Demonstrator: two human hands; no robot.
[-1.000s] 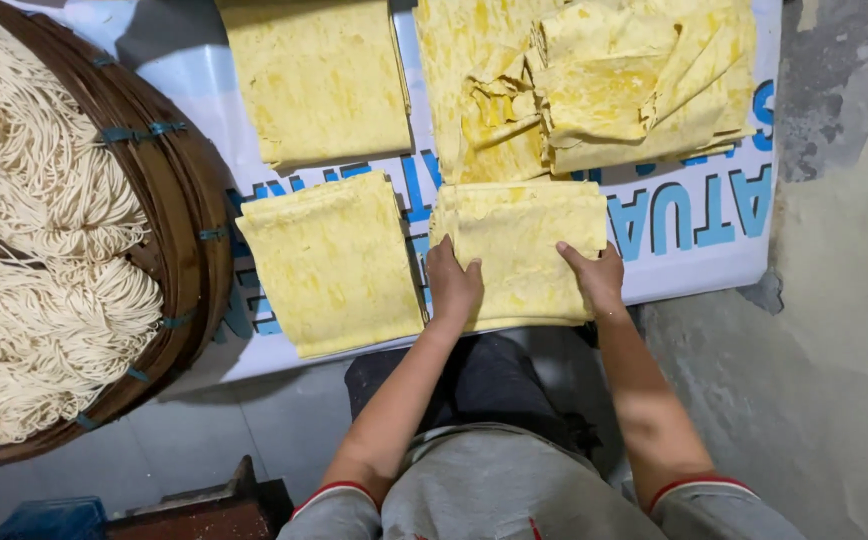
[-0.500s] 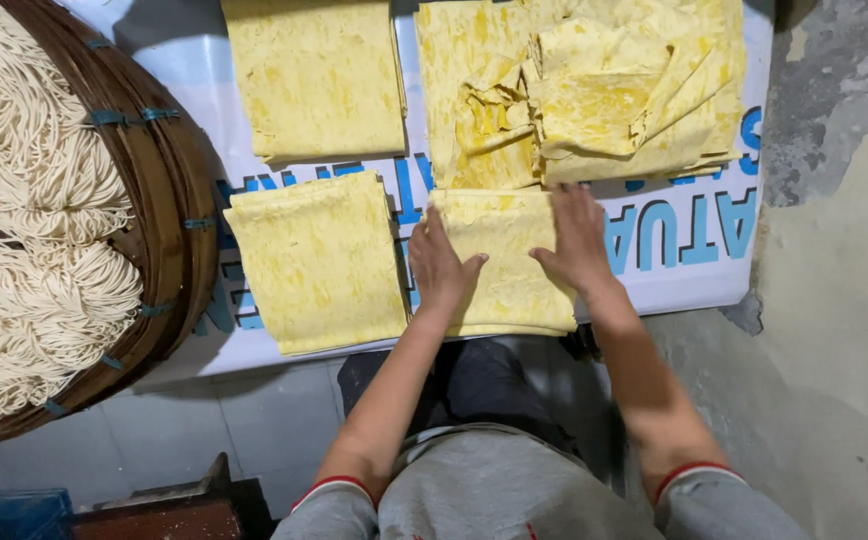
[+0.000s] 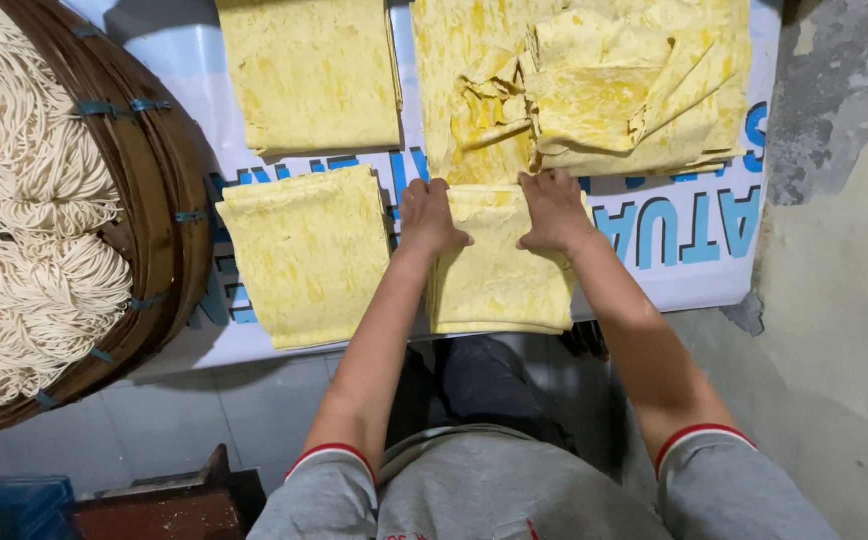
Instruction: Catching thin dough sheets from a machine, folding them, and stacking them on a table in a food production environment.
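Observation:
A folded stack of thin yellow dough sheets (image 3: 499, 275) lies on a white plastic banner (image 3: 674, 270) in front of me. My left hand (image 3: 428, 215) rests flat on the stack's far left corner. My right hand (image 3: 554, 208) presses on its far right corner, fingers bent over the far edge. Just beyond both hands sits a rumpled heap of loose yellow sheets (image 3: 594, 85). I cannot tell whether the fingers pinch a sheet or only press down on it.
Two more folded yellow stacks lie to the left, one near (image 3: 304, 255) and one far (image 3: 309, 70). A large round woven basket (image 3: 159, 200) full of pale noodles (image 3: 14, 230) stands at the left. A rough concrete wall (image 3: 844, 250) rises at the right; grey tiles lie below.
Both hands slid from the near edge of the folded stack up to its far edge. The view shifted slightly, so the stack sits lower in frame.

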